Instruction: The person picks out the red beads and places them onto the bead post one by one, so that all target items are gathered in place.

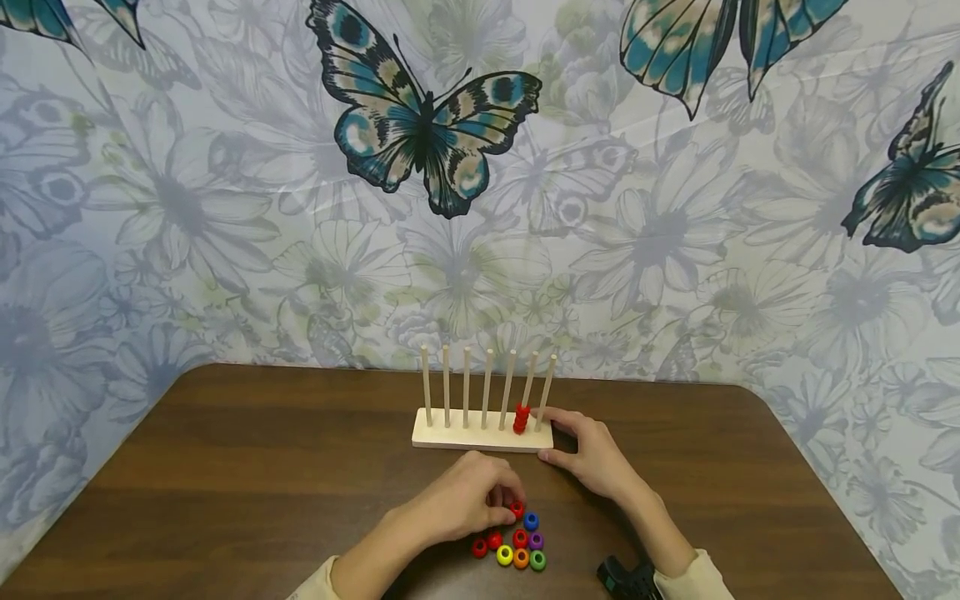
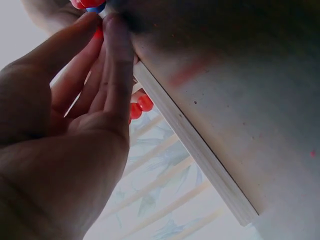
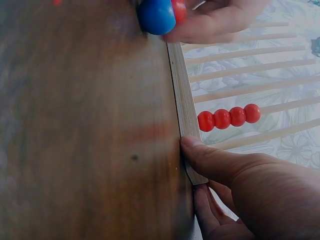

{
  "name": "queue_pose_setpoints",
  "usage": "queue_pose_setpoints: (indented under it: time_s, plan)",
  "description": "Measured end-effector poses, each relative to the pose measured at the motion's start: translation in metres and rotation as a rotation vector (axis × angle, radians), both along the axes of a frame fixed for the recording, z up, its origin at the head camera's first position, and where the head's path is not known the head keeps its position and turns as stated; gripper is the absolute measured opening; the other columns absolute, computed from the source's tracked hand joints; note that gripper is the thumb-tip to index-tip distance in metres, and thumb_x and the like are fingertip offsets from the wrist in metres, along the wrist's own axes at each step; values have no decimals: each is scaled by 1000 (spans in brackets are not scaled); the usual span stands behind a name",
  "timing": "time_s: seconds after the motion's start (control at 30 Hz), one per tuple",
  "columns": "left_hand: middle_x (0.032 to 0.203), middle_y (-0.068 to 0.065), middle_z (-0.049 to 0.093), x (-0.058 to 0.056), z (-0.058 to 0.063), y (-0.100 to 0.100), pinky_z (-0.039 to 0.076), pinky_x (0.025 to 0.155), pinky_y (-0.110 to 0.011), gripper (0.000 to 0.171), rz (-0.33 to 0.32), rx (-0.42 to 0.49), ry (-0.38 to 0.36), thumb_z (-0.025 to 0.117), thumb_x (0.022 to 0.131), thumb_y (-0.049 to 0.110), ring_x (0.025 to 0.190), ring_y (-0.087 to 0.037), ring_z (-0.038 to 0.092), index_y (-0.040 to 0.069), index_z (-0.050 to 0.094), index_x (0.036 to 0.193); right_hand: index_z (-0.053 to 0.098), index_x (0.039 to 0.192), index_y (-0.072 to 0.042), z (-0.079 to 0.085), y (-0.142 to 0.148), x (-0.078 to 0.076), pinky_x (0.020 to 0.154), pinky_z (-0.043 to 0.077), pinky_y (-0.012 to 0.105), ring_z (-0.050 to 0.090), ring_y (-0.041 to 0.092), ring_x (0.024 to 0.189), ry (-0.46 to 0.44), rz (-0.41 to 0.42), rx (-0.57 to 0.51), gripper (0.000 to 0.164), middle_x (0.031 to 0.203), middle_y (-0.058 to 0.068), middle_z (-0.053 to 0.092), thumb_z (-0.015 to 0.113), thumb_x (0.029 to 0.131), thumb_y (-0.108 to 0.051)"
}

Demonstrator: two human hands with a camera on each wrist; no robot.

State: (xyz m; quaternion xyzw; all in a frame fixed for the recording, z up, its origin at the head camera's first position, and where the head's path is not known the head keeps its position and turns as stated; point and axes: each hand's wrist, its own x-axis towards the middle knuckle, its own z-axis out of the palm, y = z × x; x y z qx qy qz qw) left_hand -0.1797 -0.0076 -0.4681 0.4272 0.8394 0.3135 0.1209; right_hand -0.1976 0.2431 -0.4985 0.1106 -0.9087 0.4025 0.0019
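My left hand (image 1: 472, 498) pinches a red bead (image 1: 517, 509) between thumb and fingers at the near side of the table. In the left wrist view that red bead (image 2: 98, 33) shows only partly between the fingertips. Loose red, blue, purple, yellow, orange and green beads lie beside the hand, among them a blue bead (image 1: 531, 522) and a yellow bead (image 1: 505, 555). The right hand (image 1: 592, 457) grips the right end of a pale wooden base (image 1: 465, 436) with a row of upright pegs. Several red beads (image 3: 222, 119) are stacked on the second peg from the right.
The brown wooden table (image 1: 247, 467) reaches back to a wall covering (image 1: 660, 225) printed with butterflies and flowers. A black device (image 1: 628, 580) is at the right wrist, by the sleeve. The other pegs (image 1: 467, 387) carry no beads.
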Motion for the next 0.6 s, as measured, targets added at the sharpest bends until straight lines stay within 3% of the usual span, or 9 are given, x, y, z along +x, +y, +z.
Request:
queue_pose_setpoints:
  time_s: [0.13, 0.33, 0.43, 0.6]
  plan:
    - [79, 11, 74, 0, 2, -1, 51, 60, -14, 13, 26, 48, -59, 82, 91, 6, 64, 6, 59, 14, 80, 101, 66, 143, -20, 2, -1, 1, 113, 48, 58, 61, 37, 135, -8, 3, 1, 56, 146, 14, 64, 84, 91, -17]
    - [74, -2, 76, 0, 3, -1, 56, 56, -19, 15, 60, 209, -207, 79, 90, -4, 61, -4, 69, 7, 78, 100, 66, 142, -19, 0, -2, 1, 113, 48, 58, 61, 38, 136, -1, 5, -9, 55, 145, 15, 64, 84, 91, -16]
    - [74, -5, 77, -2, 5, 1, 56, 56, -19, 14, 78, 248, -202, 79, 89, -5, 61, -6, 69, 5, 78, 100, 67, 142, -18, 0, -1, 0, 113, 48, 58, 61, 38, 135, 7, 9, -13, 54, 144, 15, 65, 84, 91, -16]
    - [76, 2, 74, -5, 11, 6, 55, 59, -18, 15, 112, 278, -122, 82, 88, -1, 61, 0, 65, 8, 78, 99, 66, 142, -16, 0, 0, 0, 112, 49, 57, 62, 37, 134, 39, 29, -9, 54, 143, 15, 66, 84, 91, -16]
